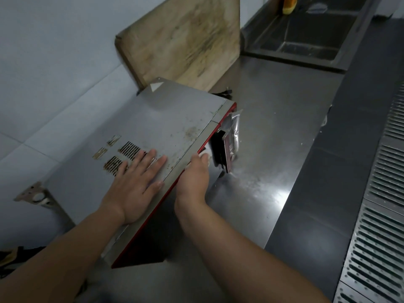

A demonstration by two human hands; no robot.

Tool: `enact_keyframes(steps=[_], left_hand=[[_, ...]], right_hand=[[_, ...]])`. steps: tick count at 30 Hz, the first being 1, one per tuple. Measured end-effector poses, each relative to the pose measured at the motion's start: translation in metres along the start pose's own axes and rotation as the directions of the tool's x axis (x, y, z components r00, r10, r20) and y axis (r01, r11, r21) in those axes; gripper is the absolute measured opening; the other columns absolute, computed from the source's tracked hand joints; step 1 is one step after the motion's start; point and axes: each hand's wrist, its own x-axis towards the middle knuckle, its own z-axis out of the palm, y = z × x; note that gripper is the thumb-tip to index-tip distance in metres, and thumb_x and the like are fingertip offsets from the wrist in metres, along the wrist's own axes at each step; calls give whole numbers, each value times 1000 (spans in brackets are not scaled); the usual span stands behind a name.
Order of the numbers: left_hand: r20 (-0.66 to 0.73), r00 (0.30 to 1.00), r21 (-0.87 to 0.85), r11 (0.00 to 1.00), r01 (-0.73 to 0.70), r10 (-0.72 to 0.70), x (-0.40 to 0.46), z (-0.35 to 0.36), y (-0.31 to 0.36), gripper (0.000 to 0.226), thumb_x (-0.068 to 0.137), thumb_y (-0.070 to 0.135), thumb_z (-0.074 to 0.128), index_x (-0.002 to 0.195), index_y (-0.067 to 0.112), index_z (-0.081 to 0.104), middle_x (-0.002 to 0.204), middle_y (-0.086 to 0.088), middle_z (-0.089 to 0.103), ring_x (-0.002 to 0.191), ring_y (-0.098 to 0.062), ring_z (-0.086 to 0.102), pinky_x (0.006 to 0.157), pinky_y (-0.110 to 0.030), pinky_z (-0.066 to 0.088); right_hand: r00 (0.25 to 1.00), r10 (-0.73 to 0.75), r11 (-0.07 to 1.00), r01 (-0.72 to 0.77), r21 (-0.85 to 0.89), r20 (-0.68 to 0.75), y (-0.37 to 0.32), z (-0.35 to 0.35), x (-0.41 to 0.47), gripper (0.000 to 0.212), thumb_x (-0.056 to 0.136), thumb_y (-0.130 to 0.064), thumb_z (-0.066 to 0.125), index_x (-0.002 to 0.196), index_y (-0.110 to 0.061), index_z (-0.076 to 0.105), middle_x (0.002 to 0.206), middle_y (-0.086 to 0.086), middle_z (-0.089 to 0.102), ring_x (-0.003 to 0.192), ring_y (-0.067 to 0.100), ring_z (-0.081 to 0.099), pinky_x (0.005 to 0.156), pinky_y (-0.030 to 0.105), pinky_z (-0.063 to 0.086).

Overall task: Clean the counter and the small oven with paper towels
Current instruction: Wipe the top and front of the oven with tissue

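The oven (170,125), a grey metal box with a red front edge, stands on the steel table (273,127) against the pale tiled wall (54,62). Its top bears brown stains and rusty vent slots (129,150). The left hand (135,182) lies flat on that top, fingers straight and spread, its grip holding nothing. The right hand (193,178) curls over the oven's front edge beside a white knob (206,157); its fingertips are hidden, so what the grip holds cannot be told. A dark handle (219,149) and a shiny plastic-wrapped piece (232,134) stick out from the front. Behind the oven a stained wooden board (183,40) leans on the wall. Farther along the table is a sink (306,38), with a slotted floor grate (380,204) to the right.
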Motion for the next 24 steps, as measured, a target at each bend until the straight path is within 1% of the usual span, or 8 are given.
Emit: enact_keyframes(steps=[4, 8, 13, 17, 19, 20, 22, 24], left_hand=[[14, 1000, 24, 1000, 2, -2, -1, 0, 0, 64, 91, 64, -1, 153, 52, -7, 164, 19, -18, 148, -3, -25, 124, -43, -8], [8, 1000, 38, 999, -6, 6, -1, -3, 2, 63, 90, 63, -6, 151, 52, -13, 162, 19, -25, 146, -4, -31, 124, -45, -8], [26, 1000, 16, 1000, -8, 7, -10, -11, 0, 64, 85, 65, -13, 148, 53, -21, 159, 18, -31, 144, -7, -35, 124, -48, -9], [112, 994, 35, 999, 11, -15, -4, -9, 6, 65, 85, 66, -14, 147, 51, -26, 157, 17, -36, 144, -10, -37, 123, -50, -9], [151, 988, 11, 1000, 7, -8, 0, -21, 9, 62, 96, 63, 1, 155, 48, -10, 163, 13, -23, 151, -13, -21, 124, -49, 0], [135, 991, -32, 999, 10, -6, 4, -33, 12, 61, 98, 60, 7, 157, 45, 13, 167, 8, -3, 155, -16, 1, 123, -46, 13], [8, 999, -139, 990, 34, -33, 16, -59, 23, 62, 96, 58, 14, 131, 32, 57, 151, 0, 49, 133, -22, 47, 105, -39, 40], [-130, 991, -116, 993, -2, -13, 30, -77, 34, 55, 100, 50, 24, 133, 25, 61, 146, -1, 54, 133, -21, 49, 106, -38, 39]], right_hand=[[993, -78, 989, 65, -136, -90, 4, -5, 15, 48, 99, -41, 38, 147, -44, 37, 140, -12, 54, 123, 11, 54, 109, 39, 43], [990, -36, 978, 7, -209, -138, -5, -24, 22, 43, 104, -24, 43, 144, -40, 44, 120, -17, 57, 97, 2, 55, 89, 19, 45], [990, 44, 905, -95, -415, -131, 3, -39, 30, 56, 87, -16, 46, 141, -32, 51, 143, -5, 52, 116, 22, 57, 106, 41, 45], [974, 194, 892, -226, -392, -119, -9, -70, 45, 33, 85, -8, 53, 113, -13, 69, 109, 12, 67, 97, 33, 64, 78, 42, 53], [963, 189, 909, -246, -337, -193, -26, -91, 42, 17, 85, -3, 51, 88, -2, 67, 79, 19, 62, 72, 33, 63, 58, 38, 46], [958, 164, 920, -234, -314, -236, -32, -103, 45, 17, 86, 0, 49, 77, -1, 64, 70, 19, 58, 62, 31, 59, 52, 34, 42], [943, 136, 934, -224, -278, -303, -44, -124, 53, 23, 87, -2, 47, 67, -4, 59, 58, 16, 52, 51, 27, 52, 46, 29, 35], [935, 141, 946, -224, -233, -326, -54, -132, 57, 28, 91, -6, 45, 64, -7, 51, 48, 10, 45, 40, 22, 43, 43, 25, 29]])
